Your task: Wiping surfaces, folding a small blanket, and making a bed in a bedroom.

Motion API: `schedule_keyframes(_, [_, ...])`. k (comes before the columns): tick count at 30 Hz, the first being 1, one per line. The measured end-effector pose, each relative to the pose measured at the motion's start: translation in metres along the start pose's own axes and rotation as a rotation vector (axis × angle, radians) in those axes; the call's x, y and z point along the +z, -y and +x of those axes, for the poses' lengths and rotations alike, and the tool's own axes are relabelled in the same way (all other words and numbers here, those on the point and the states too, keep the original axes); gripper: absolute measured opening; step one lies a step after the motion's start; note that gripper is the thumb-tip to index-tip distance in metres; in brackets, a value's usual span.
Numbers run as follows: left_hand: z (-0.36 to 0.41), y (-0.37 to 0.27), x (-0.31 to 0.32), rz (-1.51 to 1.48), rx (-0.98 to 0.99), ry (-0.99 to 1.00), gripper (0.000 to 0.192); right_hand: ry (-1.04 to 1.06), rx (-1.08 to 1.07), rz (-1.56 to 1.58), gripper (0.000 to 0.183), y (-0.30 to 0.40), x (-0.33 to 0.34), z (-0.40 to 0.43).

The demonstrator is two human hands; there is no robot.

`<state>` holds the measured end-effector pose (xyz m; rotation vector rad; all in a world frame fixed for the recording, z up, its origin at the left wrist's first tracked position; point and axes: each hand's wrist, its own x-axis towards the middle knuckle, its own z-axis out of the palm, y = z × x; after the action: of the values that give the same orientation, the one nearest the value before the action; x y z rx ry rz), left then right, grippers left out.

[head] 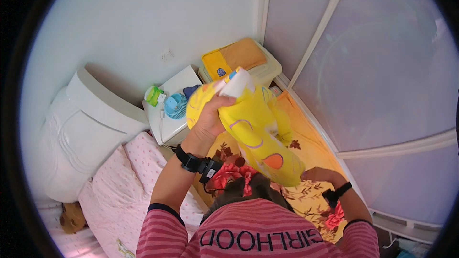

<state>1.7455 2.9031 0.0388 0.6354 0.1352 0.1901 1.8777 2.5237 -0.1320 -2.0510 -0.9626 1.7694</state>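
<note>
A yellow cloth [247, 125] with coloured oval shapes and a white patch near its top hangs bunched in front of me. My left hand [214, 113] grips it near the top, thumb across the front, with folds spilling to both sides. Lower and to the right, my right hand [321, 175] pinches the cloth's bottom corner; its fingertips are partly hidden. The cloth stretches diagonally between both hands, above an orange floral blanket [304, 129] spread below. Whether the cloth is a garment or a cover cannot be told.
At left is a bed with pink dotted bedding [118, 182] and a white headboard [96, 125]. A white nightstand [181, 79] bears a blue fan [175, 106] and a green packet [154, 95]. Behind the cloth, a storage bin [274, 66] carries an orange cushion [244, 54]. Sliding doors [380, 71] line the right.
</note>
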Motion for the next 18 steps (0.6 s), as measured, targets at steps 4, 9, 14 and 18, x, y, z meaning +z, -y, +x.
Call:
schedule_keyframes(4, [-0.011, -0.03, 0.038, 0.032, 0.037, 0.017, 0.051, -0.19, -0.004, -0.206, 0.053, 0.005, -0.011, 0.031])
schedule_keyframes(9, [-0.023, -0.066, 0.058, -0.008, 0.073, 0.004, 0.045, -0.478, -0.202, 0.323, 0.076, 0.066, -0.044, 0.054])
schedule_keyframes(14, [-0.03, -0.102, 0.088, 0.033, 0.224, 0.027, 0.035, -0.602, -0.268, 0.319, 0.079, 0.117, -0.045, 0.094])
schedule_keyframes(18, [-0.039, -0.129, 0.088, 0.055, 0.294, 0.055, 0.031, -0.48, -0.501, 0.4, 0.068, 0.143, -0.054, 0.115])
